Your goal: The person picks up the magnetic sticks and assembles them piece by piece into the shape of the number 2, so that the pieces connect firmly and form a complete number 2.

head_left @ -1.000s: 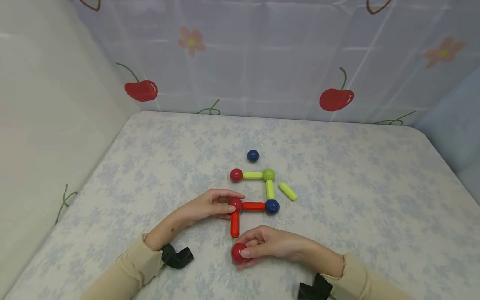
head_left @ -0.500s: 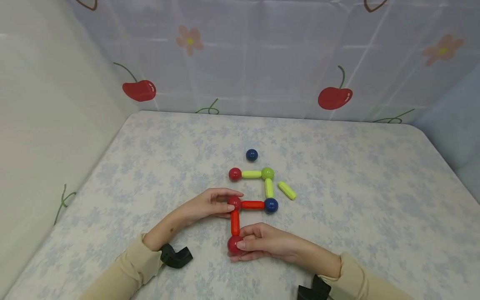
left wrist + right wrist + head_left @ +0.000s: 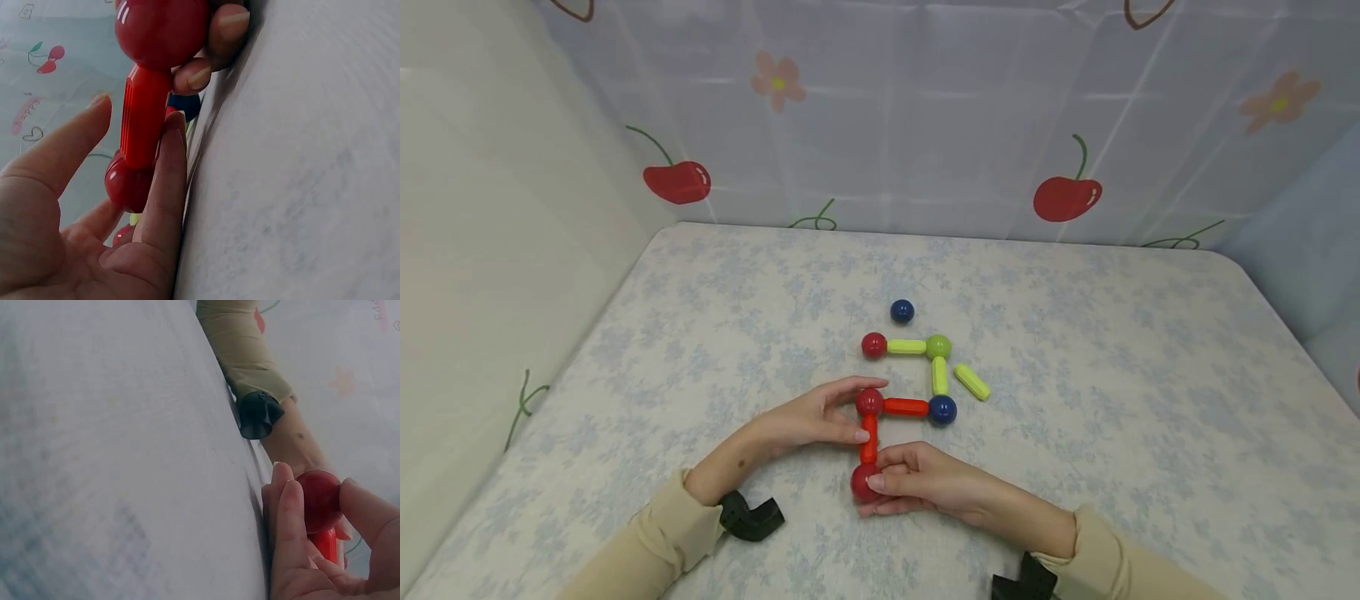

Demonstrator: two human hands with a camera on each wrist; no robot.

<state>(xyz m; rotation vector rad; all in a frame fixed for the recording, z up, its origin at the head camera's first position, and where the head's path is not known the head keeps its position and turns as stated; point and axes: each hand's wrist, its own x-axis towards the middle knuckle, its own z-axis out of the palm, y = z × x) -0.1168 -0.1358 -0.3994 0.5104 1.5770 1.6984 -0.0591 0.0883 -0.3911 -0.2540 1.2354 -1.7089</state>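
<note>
My right hand (image 3: 925,479) pinches a red ball (image 3: 864,482) between thumb and fingers, as the right wrist view also shows. That ball meets the near end of a red rod (image 3: 145,119). The rod's far end joins another red ball (image 3: 870,402). My left hand (image 3: 812,414) lies around this far ball and the rod, its fingers fairly straight and its thumb apart from the rod in the left wrist view. A second red rod (image 3: 906,407) runs from the far ball to a blue ball (image 3: 942,410).
From the blue ball a yellow-green rod (image 3: 939,376) leads to a green ball (image 3: 938,347), then another yellow-green rod (image 3: 906,347) and a red ball (image 3: 874,345). A loose yellow-green rod (image 3: 972,382) and a loose blue ball (image 3: 902,312) lie on the patterned tabletop (image 3: 1112,375).
My right hand has brought its red ball up to the near end of the red rod. The left thumb has come off the far red ball and moved toward me.
</note>
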